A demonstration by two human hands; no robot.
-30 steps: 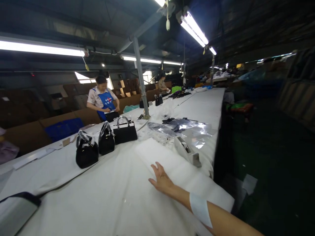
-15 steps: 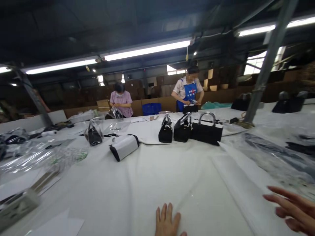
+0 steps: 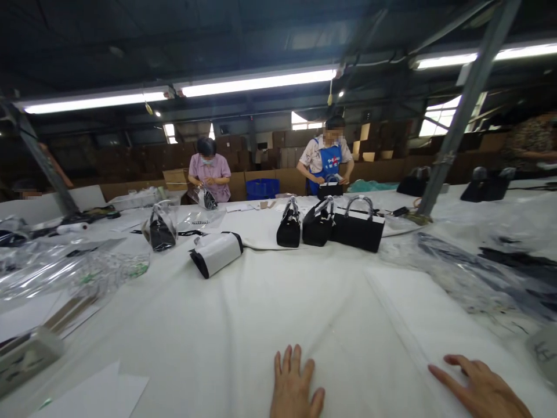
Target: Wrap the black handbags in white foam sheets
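Note:
My left hand (image 3: 292,384) lies flat on the white-covered table (image 3: 195,337), fingers spread, holding nothing. To the right, my right hand (image 3: 481,386) is over a stack of white foam sheets (image 3: 413,302), its fingers apart and nothing in them; whether it touches the sheets I cannot tell. Farther off stand three black handbags with wrapped handles: a small handbag (image 3: 288,229), a middle one (image 3: 317,225) and a wider one (image 3: 359,231). A black bag wrapped in white sheet (image 3: 217,254) lies on its side left of them.
A bagged handbag (image 3: 162,229) and clear plastic bags (image 3: 87,270) are at left, near white paper (image 3: 96,392) and a grey box (image 3: 30,357). More plastic film (image 3: 483,278) lies right. Across the table, one person (image 3: 209,174) and another in a blue apron (image 3: 328,157) handle bags.
My right hand has moved left and lower, over the white sheets. My left hand stays flat in nearly the same place. The view has turned slightly to the right.

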